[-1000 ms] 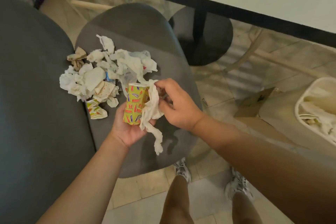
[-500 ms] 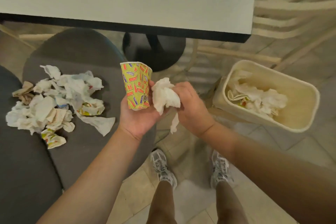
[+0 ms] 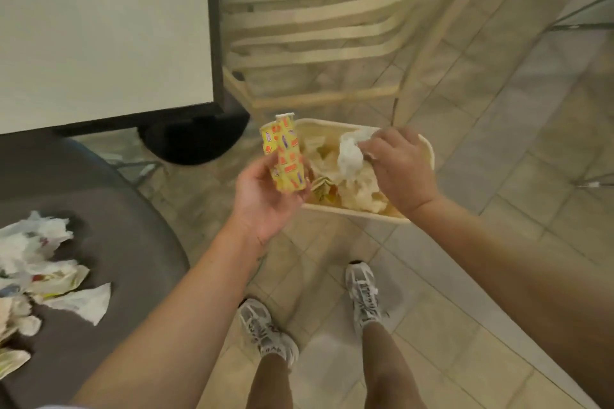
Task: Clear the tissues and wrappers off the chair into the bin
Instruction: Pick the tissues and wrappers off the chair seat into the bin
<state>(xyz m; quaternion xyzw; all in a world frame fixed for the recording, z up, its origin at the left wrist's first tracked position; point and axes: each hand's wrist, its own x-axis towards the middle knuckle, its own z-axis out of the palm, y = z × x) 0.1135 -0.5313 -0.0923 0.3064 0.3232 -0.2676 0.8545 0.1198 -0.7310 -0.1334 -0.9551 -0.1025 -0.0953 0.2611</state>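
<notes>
tissue pile cut off at left edge, bin partly behind right hand

No legible text or labels anywhere

Eatery, pedestal table, stacked chairs, tiled floor

Bin on floor, rt of chair; tissue pile on chair seat; table prob. behind chair.
</notes>
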